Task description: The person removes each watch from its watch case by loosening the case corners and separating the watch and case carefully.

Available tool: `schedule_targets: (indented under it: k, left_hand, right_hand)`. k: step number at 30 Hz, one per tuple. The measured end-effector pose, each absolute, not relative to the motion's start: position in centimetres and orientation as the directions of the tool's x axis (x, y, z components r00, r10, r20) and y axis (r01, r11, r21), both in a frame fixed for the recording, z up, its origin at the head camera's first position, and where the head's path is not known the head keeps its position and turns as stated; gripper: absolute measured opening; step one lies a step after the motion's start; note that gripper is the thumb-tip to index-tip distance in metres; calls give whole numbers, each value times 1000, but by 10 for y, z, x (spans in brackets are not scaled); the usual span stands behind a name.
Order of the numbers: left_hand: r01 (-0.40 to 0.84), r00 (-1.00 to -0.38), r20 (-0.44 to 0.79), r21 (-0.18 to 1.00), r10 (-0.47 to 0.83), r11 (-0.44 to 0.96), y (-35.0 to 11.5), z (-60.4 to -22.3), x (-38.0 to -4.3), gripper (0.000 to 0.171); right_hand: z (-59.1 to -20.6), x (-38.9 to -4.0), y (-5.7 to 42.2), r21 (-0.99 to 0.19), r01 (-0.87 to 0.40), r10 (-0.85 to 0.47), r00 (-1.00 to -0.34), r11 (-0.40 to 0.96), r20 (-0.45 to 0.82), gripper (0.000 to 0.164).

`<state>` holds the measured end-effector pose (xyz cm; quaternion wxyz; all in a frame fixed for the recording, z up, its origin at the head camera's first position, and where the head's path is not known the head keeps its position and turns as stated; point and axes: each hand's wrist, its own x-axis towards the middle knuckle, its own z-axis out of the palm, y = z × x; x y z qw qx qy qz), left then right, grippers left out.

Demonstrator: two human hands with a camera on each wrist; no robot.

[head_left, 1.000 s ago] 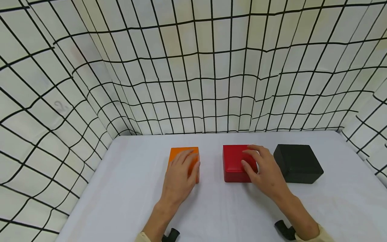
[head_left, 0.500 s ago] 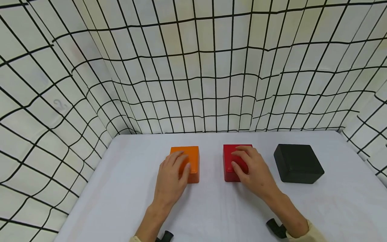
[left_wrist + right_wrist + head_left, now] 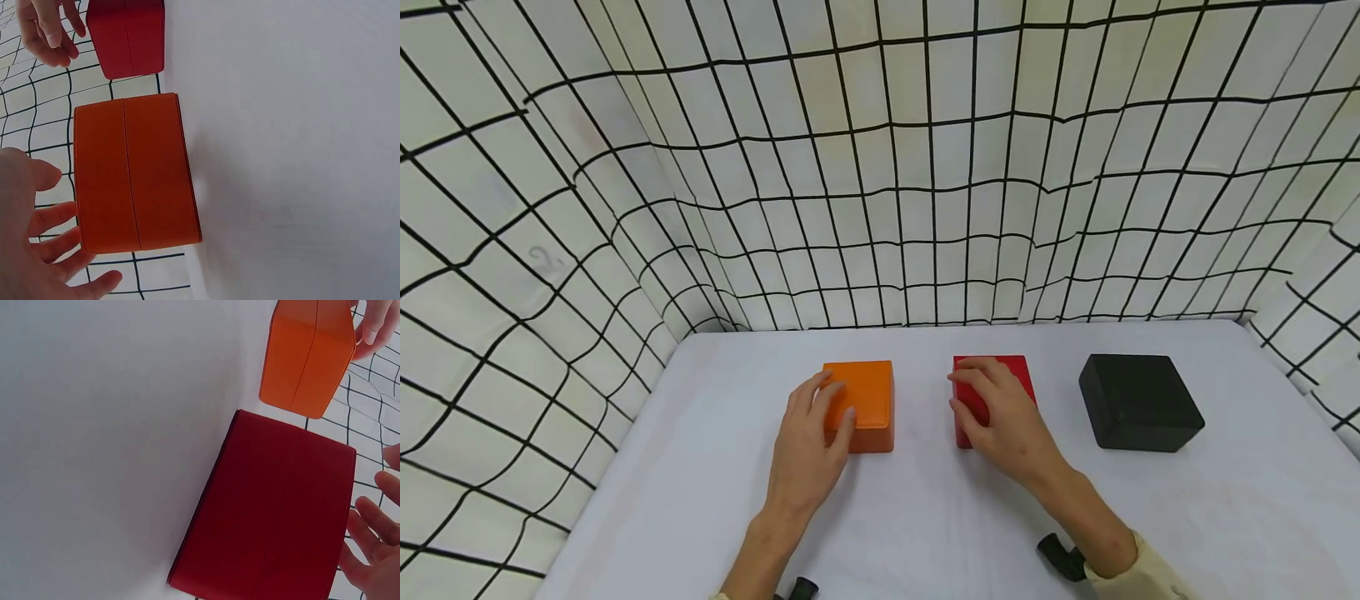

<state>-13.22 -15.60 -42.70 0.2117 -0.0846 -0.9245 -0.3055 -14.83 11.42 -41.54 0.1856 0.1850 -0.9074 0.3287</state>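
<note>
An orange box (image 3: 872,396) with a seam round its side stands on the white table. Over its left part is my left hand (image 3: 805,450), fingers spread and lightly bent, holding nothing. To the right stands a similar red box (image 3: 1018,375). My right hand (image 3: 1007,425) hovers across it with relaxed fingers and covers much of its top in the head view. In the left wrist view, the fingers (image 3: 55,219) show beside the upper edge of the orange box (image 3: 134,175). The right wrist view has the fingers (image 3: 375,515) near the top of the red box (image 3: 269,506), gripping nothing.
A black box (image 3: 1138,400) stands right of the red one, a gap between them. A white wall with a black grid net (image 3: 925,192) closes off the table's back and sides. Black wrist mounts (image 3: 1062,557) hang under both forearms.
Both hands have drifted left: the left one from the middle of the orange box to its left side, the right one from the red box's right edge across its top. The boxes have stayed put.
</note>
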Motion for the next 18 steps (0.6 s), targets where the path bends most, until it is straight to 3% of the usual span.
schedule_targets:
  k: [18]
  left_hand:
    - [130, -972, 231, 645, -31, 754, -175, -431, -131, 61]
  right_hand:
    - [-412, -155, 86, -608, -463, -247, -879, 645, 408, 46]
